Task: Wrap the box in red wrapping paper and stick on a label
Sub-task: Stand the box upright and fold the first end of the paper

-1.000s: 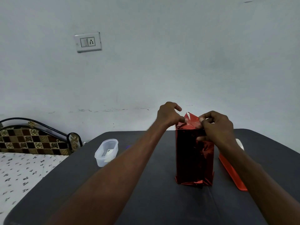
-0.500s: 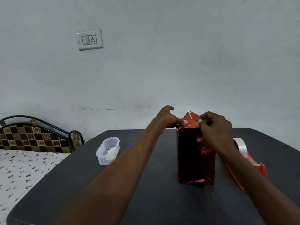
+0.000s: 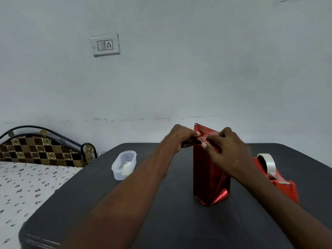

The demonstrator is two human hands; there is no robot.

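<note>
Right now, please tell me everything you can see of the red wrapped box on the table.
The red wrapped box stands upright on one narrow end on the dark table, tall and slim. Shiny, foil-like red paper covers it, creased and folded at the bottom corners. At the top, loose paper rises to a point on the far side. The left hand and the right hand both pinch and fold this top paper. No label shows on the faces in view. The red tape dispenser stands to its right, apart from it.
</note>
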